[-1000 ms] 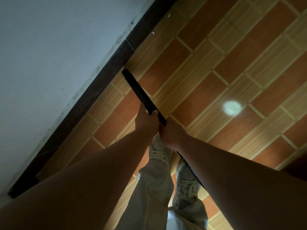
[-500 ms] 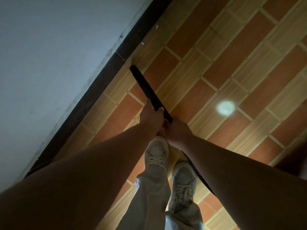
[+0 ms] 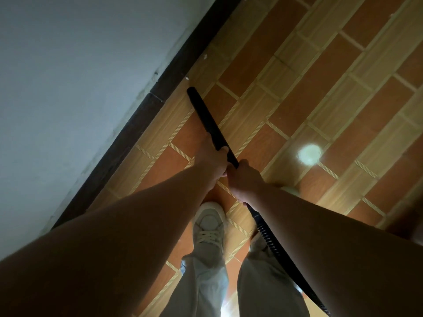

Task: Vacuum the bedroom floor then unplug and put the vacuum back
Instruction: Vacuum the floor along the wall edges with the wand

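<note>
**Inspector:** Starting at the grip. What are you recording?

**Recorder:** The left hand (image 3: 214, 161) is closing its grip round the long black plastic crevice nozzle (image 3: 206, 115), with the fingers curled tight on the tube. The right hand (image 3: 246, 181) is gripping the same tube just behind, touching the left. The black ribbed hose (image 3: 267, 239) is trailing back from there under the right forearm.

**Inspector:** And the nozzle itself?

**Recorder:** It is slanting down and away, with its tip close beside the dark skirting board (image 3: 142, 120) over the orange-and-tan tiled floor (image 3: 320, 88). I cannot tell whether the tip is touching the tile.

**Inspector:** How should the step be done?

**Recorder:** I am judging this to be edge cleaning. The person should be keeping the tip low and parallel to the skirting. It should be travelling slowly toward the small white flecks (image 3: 205, 56) lying ahead. The hose should be staying clear of the white sneaker (image 3: 209, 227).

**Inspector:** What is differing from half a second ago?

**Recorder:** The tip is now sitting nearer the closest fleck. The feet were side by side then. They are now standing apart, with only one sneaker plainly showing.
</note>
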